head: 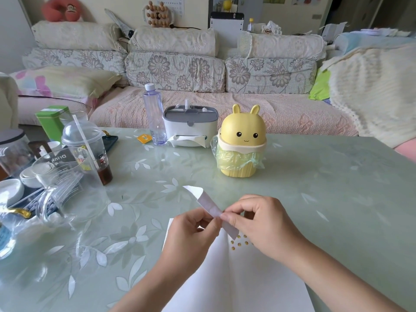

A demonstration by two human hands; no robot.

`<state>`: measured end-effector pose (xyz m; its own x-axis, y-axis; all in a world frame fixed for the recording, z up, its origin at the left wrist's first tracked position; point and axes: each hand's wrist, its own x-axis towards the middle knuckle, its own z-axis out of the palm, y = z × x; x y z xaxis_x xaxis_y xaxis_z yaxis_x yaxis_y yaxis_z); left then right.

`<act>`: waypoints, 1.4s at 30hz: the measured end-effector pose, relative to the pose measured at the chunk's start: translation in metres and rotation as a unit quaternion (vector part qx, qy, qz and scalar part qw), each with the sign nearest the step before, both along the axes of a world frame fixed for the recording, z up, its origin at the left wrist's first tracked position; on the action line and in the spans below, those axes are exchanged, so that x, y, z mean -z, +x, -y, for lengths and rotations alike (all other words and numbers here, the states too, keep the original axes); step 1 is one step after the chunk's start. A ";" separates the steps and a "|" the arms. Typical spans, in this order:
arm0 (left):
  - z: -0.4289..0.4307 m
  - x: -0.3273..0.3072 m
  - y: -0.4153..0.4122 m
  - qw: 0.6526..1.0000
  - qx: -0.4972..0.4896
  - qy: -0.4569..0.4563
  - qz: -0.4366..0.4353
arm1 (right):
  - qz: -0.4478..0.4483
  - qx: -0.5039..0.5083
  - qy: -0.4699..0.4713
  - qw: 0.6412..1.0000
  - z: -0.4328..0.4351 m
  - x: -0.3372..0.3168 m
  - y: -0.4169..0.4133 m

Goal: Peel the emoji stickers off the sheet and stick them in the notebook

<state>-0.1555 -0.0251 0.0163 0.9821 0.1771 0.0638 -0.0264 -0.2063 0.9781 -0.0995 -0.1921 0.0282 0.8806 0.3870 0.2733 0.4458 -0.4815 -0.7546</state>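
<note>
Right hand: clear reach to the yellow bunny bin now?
Probably yes: only bare table lies between the right hand and the bunny bin, though it is pinching the sticker sheet with the left hand.

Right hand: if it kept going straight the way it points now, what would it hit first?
The right hand points up-left and pinches the sticker sheet. Going on, it would probably meet the left hand first, which pinches the same strip right beside it. Depth is uncertain from one view.

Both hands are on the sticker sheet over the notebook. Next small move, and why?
Probably lift one sticker free with the right hand while the left hand steadies the sticker sheet: both pinch it above the notebook, where small yellow stickers already sit.
</note>
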 end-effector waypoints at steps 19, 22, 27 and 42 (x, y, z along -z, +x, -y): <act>0.007 -0.001 -0.006 0.992 -0.014 -0.118 -0.052 | 0.095 -0.008 -0.050 0.994 0.000 0.003 -0.008; 0.005 0.002 -0.007 0.991 -0.011 -0.123 -0.045 | 0.055 -0.003 -0.011 0.998 -0.003 0.004 -0.008; 0.000 0.005 -0.009 0.990 -0.007 -0.137 -0.042 | 0.036 -0.016 0.010 0.999 -0.003 0.004 -0.006; -0.007 0.000 -0.011 0.997 -0.012 -0.074 -0.025 | 0.183 0.003 -0.120 0.976 -0.012 -0.001 -0.013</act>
